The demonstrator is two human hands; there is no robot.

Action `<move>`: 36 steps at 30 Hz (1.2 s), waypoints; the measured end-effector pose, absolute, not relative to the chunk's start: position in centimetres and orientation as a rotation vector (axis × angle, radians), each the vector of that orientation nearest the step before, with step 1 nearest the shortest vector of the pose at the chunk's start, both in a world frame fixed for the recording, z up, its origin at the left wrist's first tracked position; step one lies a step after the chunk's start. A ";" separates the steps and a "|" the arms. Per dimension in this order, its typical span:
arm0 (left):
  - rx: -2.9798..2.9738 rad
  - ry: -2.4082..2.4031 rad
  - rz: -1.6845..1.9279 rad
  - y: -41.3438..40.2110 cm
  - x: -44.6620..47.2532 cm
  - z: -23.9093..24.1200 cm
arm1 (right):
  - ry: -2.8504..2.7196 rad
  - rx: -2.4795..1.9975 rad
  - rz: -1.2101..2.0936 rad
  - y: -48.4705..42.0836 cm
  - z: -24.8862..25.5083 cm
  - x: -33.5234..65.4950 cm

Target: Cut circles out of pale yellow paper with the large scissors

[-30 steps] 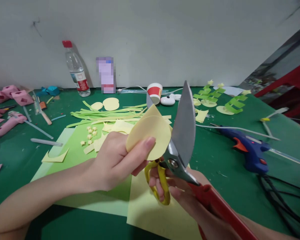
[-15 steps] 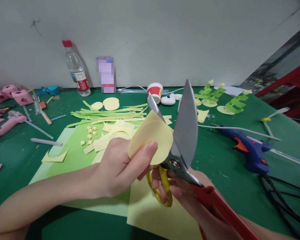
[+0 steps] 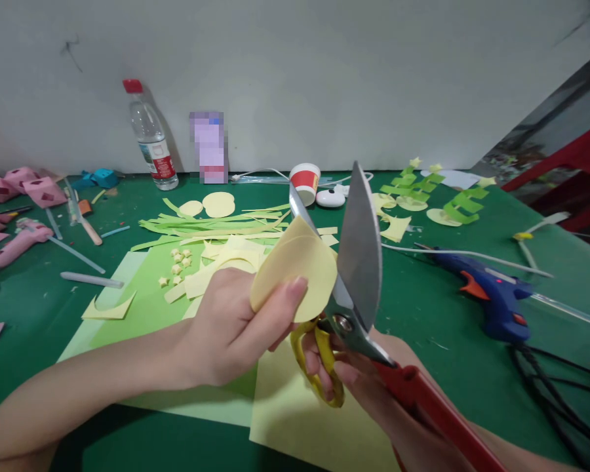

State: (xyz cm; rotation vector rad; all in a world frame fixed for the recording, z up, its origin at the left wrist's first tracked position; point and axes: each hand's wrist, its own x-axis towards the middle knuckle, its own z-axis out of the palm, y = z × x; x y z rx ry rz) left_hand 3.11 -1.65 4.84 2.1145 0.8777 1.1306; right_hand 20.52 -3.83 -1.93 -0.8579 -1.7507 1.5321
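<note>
My left hand (image 3: 231, 324) pinches a rounded piece of pale yellow paper (image 3: 297, 269), thumb on its front face. My right hand (image 3: 373, 387) grips a big pair of scissors (image 3: 358, 262) by its yellow and red handles. The blades stand apart, and the yellow piece sits between them near the pivot. Under my hands lie a yellow sheet (image 3: 305, 413) and a light green sheet (image 3: 142, 305) on the green table (image 3: 437, 314).
Green and yellow paper strips (image 3: 211, 223), cut circles and small stars lie behind. A blue glue gun (image 3: 491, 295) with black cables is at right, green paper trees (image 3: 442, 196) beyond. A water bottle (image 3: 150, 134), paper cup (image 3: 305, 182) and pink glue gun (image 3: 14, 239) stand further off.
The wide scissor blade has swung left towards the thin one, narrowing the gap round the yellow piece. The yellow handle has dropped a little. My left hand has barely shifted.
</note>
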 end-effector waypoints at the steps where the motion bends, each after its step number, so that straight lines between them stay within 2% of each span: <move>1: 2.137 0.872 1.133 -1.6 3.1 4.8 | -1.755 -0.874 1.523 -3.8 -2.0 20.6; 8: 2.223 0.856 1.208 -1.5 3.0 4.8 | -1.793 -0.890 1.485 -4.2 -1.2 20.3; 13: 2.149 0.915 1.189 -1.8 3.1 4.9 | -1.712 -1.079 1.404 -5.1 0.2 19.8; 19: 2.066 0.938 1.139 -1.9 3.1 5.3 | -1.711 -1.042 1.356 -5.1 0.5 19.8; 36: 1.997 0.782 0.999 -1.2 2.1 6.0 | -1.733 -1.063 1.407 -4.9 0.5 19.9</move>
